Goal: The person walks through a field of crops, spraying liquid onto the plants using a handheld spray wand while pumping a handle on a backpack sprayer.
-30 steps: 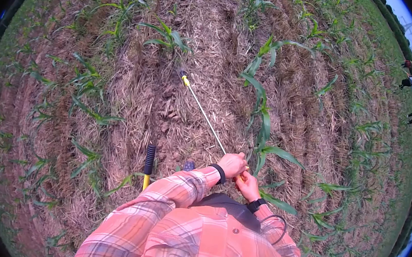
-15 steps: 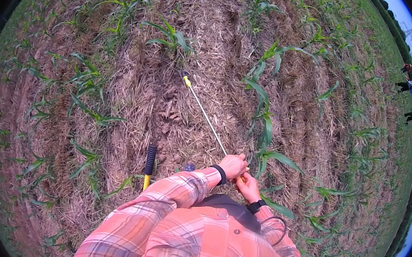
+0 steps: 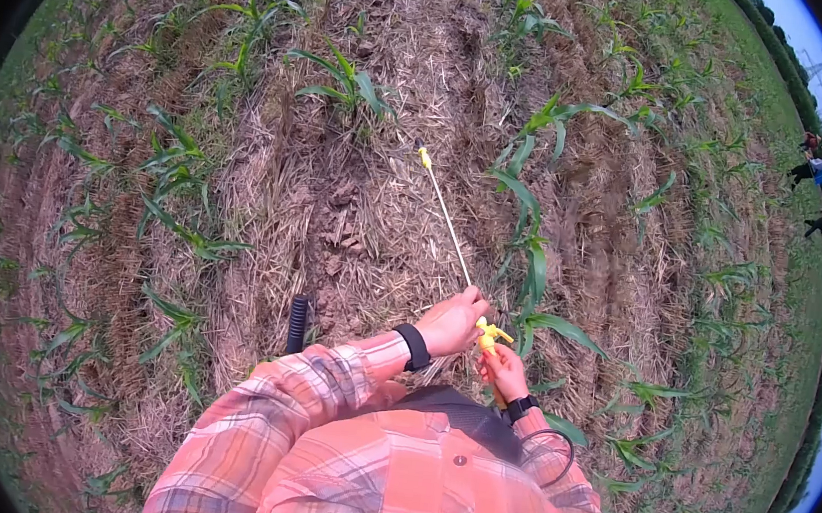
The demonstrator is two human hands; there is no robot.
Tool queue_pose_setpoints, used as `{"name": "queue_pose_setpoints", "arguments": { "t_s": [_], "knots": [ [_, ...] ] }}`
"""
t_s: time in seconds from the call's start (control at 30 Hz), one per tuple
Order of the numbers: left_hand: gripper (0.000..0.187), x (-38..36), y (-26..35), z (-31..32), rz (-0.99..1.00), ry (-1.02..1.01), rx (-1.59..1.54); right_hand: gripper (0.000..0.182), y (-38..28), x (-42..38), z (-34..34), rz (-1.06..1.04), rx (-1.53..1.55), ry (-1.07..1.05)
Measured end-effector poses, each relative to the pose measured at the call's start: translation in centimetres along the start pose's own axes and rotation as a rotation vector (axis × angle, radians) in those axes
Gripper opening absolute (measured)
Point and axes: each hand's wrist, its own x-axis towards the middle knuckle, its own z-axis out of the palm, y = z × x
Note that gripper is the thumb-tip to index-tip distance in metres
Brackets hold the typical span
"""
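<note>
A sprayer wand (image 3: 447, 223) runs from my hands up and leftward over the straw-covered soil. Its yellow nozzle (image 3: 425, 158) hangs over the ground between two rows of young corn. My left hand (image 3: 454, 323) has its fingers closed around the lower end of the white tube. Just below it, my right hand (image 3: 506, 371) wraps round the grip beneath the yellow trigger valve (image 3: 491, 335). Part of the grip is hidden by my fingers. A black hose (image 3: 566, 451) loops beside my right forearm.
Young corn plants (image 3: 536, 210) stand close to the right of the wand, and another corn plant (image 3: 349, 85) grows ahead. A black ribbed handle (image 3: 298, 323) stands up left of my arm. People (image 3: 816, 171) are far off at the right edge.
The nozzle has swung to the right. My left hand has shifted slightly left, and the yellow trigger valve between my hands has come into view.
</note>
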Motion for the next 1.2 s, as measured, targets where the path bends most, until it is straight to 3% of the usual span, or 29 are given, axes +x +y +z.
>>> {"name": "queue_pose_setpoints", "arguments": {
  "t_s": [0.13,0.3,0.4,0.47,0.5,0.6,0.73,0.8,0.87,0.93,1.0,1.13,1.2],
  "knots": [
    [0.030,-4.1,3.2,-9.2,0.074,0.357,0.111,0.024,-2.9,-0.1,-0.2,0.070,0.175,0.094],
    [0.031,-12.2,5.2,-16.2,-0.158,0.728,0.533,0.024,-3.6,1.9,-2.4,-0.005,0.093,0.335],
    [0.039,-15.4,2.4,-15.5,-0.349,0.695,0.589,0.023,-4.6,3.3,-2.4,-0.045,0.195,0.410],
    [0.042,-16.3,-1.3,-13.4,-0.405,0.643,0.403,0.021,-4.8,5.0,-2.7,-0.090,0.196,0.417],
    [0.038,-16.6,-3.3,-12.0,-0.557,0.554,0.275,0.020,-5.2,5.7,-2.8,-0.086,0.185,0.407],
    [0.018,-14.9,-9.2,-9.5,-0.517,0.656,0.357,0.018,-6.3,8.9,-2.9,-0.085,0.166,0.382],
    [0.013,-11.3,-12.4,-9.0,-0.561,0.712,0.406,0.022,-7.3,13.4,-2.1,-0.075,0.013,0.321],
    [0.015,-9.8,-12.0,-10.0,-0.572,0.758,0.234,0.021,-7.7,15.3,-1.4,-0.070,0.011,0.239],
    [0.017,-9.2,-10.1,-12.2,-0.391,0.805,0.290,0.020,-8.9,16.5,-0.5,-0.041,-0.045,0.148],
    [0.023,-9.8,-5.4,-14.8,-0.644,0.896,-0.591,0.020,-10.2,17.3,-0.1,-0.052,-0.080,0.054],
    [0.028,-10.4,-0.6,-17.6,-0.498,0.935,-0.823,0.020,-11.1,18.4,-0.1,-0.101,-0.176,-0.015],
    [0.033,-9.2,0.0,-18.0,-0.399,0.897,-0.743,0.020,-11.3,21.0,-1.0,-0.251,-0.427,-0.119],
    [0.036,-5.9,-2.7,-17.1,-0.543,0.845,-0.774,0.020,-11.2,21.9,-1.6,-0.245,-0.405,-0.159]
  ]
}}
